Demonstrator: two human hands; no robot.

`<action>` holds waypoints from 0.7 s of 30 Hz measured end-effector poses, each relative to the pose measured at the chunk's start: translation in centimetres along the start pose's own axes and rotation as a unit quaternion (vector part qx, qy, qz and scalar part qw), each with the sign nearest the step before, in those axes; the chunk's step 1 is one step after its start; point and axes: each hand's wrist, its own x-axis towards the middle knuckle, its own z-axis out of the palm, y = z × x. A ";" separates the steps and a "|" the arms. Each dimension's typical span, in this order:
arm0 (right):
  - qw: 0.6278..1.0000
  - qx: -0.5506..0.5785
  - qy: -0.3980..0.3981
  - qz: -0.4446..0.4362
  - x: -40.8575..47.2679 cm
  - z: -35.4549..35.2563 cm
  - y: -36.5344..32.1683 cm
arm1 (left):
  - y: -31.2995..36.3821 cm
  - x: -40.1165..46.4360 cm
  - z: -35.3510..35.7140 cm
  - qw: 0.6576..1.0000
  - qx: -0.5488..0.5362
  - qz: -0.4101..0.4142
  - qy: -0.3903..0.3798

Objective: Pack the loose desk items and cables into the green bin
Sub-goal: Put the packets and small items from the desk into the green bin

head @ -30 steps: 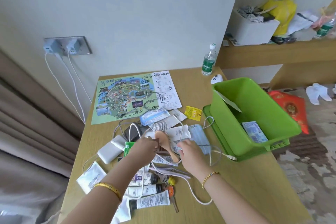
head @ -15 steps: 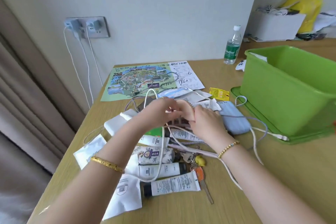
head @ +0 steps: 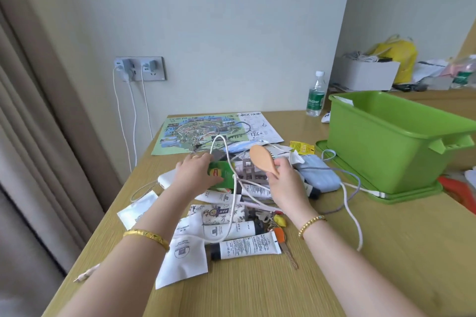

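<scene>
Nearest you, below both wrists, white tubes and flat white sachets lie on the wooden tabletop, with a bunch of keys under your right forearm. A white cable loops up between your hands from that pile.

Your left hand grips a green tea packet, fingers curled over its edge, a white power bank just beyond its wrist. Your right hand holds a wooden hairbrush by the handle, the smooth oval back raised above the clutter; its bristles cannot be seen. Just right of that hand lies a pale blue power bank, trailing a grey cord.

Farther right stands the green bin, a glossy lime plastic tub with a flared rim and a moulded handle, resting on its matching lid. Its inside is hidden from this angle and its far side is cut off by the frame edge.

Beyond your hands, a printed map lies flat, partly covered by papers. A water bottle stands near the wall, behind the bin's left corner.
</scene>
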 end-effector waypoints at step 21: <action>0.958 0.006 0.285 -0.045 3.9 -21.0 0.8 | 26.3 2.5 -8.4 0.809 -0.585 0.048 0.040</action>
